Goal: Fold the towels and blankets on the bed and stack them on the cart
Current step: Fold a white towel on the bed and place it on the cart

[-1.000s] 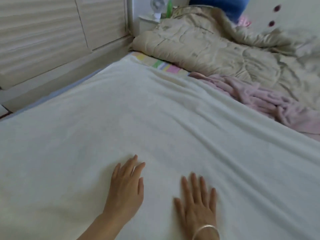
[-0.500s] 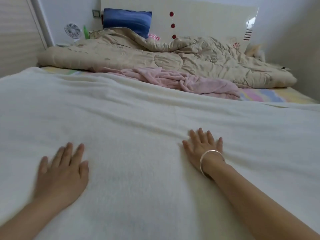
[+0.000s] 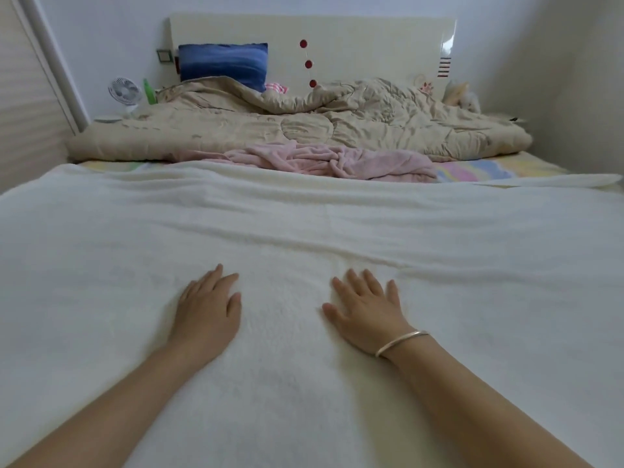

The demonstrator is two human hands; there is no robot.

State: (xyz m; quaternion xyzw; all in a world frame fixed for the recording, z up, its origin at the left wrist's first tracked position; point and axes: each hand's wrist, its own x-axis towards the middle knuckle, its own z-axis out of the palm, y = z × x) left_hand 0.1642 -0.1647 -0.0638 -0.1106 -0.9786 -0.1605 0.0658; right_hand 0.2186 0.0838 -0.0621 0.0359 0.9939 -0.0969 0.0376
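A: The white blanket (image 3: 304, 214) is filling nearly the whole view, lying spread flat over the bed, with shallow ridges running across it near its far edge.

B: And beyond that far edge, the beige quilt (image 3: 337, 130) is lying crumpled across the width of the bed.

A: Further again from the white blanket, the cream headboard (image 3: 371, 45) is standing against the wall, with three red dots showing on it.

B: Now the pink towel (image 3: 337, 160). It's lying bunched up right at the white blanket's far edge, between the blanket and the quilt.

A: A strip of pastel striped sheet (image 3: 472, 170) is showing just past the blanket's far right edge.

B: The blue pillow (image 3: 223, 64) is leaning upright well beyond the blanket, over to the left.

A: Hands now! The left hand (image 3: 209, 309) is resting palm down near the middle of the white blanket, fingers straight and close together.

B: The right hand (image 3: 366, 312) is lying flat on the blanket near it, fingers spread. The two are sitting apart, with bare blanket between them, and neither is gripping anything.

A: A small white fan (image 3: 124, 91) and a green bottle (image 3: 149, 92) are standing well past the blanket's far left corner.

B: And a thin silver bracelet (image 3: 401, 342) is sitting on the right wrist, just above the blanket.
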